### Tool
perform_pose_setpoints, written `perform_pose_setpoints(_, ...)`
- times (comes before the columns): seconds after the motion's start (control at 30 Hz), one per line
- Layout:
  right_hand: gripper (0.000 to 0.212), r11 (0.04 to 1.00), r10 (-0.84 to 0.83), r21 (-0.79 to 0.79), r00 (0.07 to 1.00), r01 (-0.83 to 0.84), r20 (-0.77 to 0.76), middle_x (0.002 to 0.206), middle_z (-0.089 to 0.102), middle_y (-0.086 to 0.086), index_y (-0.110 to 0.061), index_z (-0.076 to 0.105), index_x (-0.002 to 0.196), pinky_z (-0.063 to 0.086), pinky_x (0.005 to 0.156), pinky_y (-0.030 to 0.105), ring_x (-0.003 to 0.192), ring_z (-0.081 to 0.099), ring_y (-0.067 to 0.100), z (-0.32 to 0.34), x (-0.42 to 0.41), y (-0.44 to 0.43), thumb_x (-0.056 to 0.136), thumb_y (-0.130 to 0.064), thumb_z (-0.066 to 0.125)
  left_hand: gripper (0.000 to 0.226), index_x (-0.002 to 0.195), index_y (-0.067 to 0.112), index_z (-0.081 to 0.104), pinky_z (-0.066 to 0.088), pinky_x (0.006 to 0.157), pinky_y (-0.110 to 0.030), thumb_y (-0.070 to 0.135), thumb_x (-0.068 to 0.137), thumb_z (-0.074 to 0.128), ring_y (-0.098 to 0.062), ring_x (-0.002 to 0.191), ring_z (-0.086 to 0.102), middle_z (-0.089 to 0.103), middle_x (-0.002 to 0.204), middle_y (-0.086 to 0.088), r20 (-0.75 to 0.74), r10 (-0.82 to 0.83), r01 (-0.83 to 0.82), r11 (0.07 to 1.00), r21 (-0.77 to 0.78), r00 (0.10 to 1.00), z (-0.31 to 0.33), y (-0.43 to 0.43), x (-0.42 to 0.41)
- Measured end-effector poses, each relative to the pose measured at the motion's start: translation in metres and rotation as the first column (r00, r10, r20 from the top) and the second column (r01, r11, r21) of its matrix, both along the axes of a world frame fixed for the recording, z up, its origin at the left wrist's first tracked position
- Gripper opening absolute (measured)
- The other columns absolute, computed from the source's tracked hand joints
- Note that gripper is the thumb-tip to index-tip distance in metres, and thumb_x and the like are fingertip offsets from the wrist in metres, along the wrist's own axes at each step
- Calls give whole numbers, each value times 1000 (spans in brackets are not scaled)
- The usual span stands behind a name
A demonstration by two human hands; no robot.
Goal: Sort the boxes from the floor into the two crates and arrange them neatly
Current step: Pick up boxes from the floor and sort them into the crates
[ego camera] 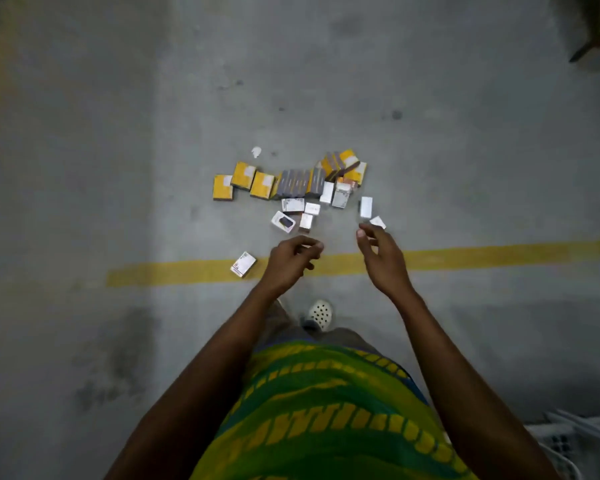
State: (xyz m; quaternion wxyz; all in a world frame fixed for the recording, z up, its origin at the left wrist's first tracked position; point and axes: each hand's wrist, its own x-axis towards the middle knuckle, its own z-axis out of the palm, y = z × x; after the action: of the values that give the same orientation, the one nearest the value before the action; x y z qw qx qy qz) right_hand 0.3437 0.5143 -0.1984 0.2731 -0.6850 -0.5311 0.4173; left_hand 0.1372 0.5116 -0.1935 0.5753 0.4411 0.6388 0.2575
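Stray box (pixel 243 264): lay alone on the floor (pixel 118 133), by the yellow line (pixel 499 251).
Boxes (pixel 293 183): yellow, grey and white, clustered on the floor ahead, none sorted.
Left hand (pixel 293 259): loosely curled, empty.
Right hand (pixel 378 254): relaxed, empty, near the cluster's right edge.
Crate (pixel 561 441): corner only showed; contents hidden.
Progress: seemingly barely begun.
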Motion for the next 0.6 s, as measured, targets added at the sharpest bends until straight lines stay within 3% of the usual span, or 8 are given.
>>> perform_pose_setpoints(0.2,34,999,-15,-34,1000,15,-8,125,66,2,-20,64,128,50,101,44,115,63,20,-20,-7,74,104,-42,52,23,112,3,71,47,53,-15,20,96,67,-20,71,67,75,97,-18,24,84,-82,994,-78,996,-14,69,-8)
perform_pose_setpoints(0.4,34,996,7,-92,1000,-7,8,123,62,-8,-22,63,131,45,94,28,116,60,14,-19,-9,163,105,-41,51,23,111,6,73,50,55,-27,22,95,69,-20,67,68,77,93,-13,7,131,-130,986,-102,991,-39,175,-26)
perform_pose_setpoints(0.6,31,989,-46,-136,999,49,26,124,67,-3,-21,65,128,48,95,28,110,63,14,-56,-19,250,104,-38,56,19,107,11,75,51,55,-22,22,93,71,-14,63,68,77,89,-10,-30,159,-162,973,-167,987,-80,260,-40)
